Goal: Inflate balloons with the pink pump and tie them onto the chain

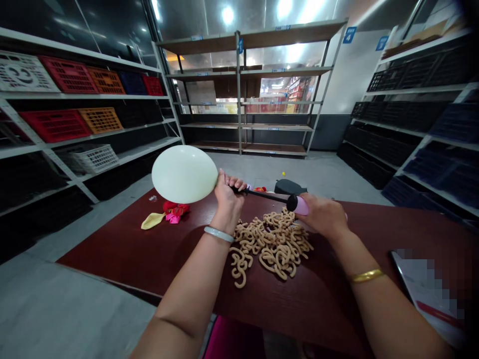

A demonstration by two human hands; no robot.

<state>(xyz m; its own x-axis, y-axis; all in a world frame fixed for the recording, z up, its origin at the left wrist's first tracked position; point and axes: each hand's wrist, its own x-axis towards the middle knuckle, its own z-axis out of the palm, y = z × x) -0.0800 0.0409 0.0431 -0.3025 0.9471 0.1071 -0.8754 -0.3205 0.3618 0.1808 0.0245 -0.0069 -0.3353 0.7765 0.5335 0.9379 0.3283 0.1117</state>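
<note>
Left hand (230, 188) clenches pale balloon (184, 174) by neck at pump (292, 203) tip, apparently sealing air; right hand (324, 215) wraps pump's pink end, likely steadying! Tan curls (284, 249) between arms, limp balloons (175, 210) left of left hand.

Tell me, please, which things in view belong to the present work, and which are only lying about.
Belong to the work:
inflated balloon, in the left hand
pump, held in the right hand
limp balloons, probably

Lying about, apparently:
curly brown pieces
phone, probably
crates
</note>
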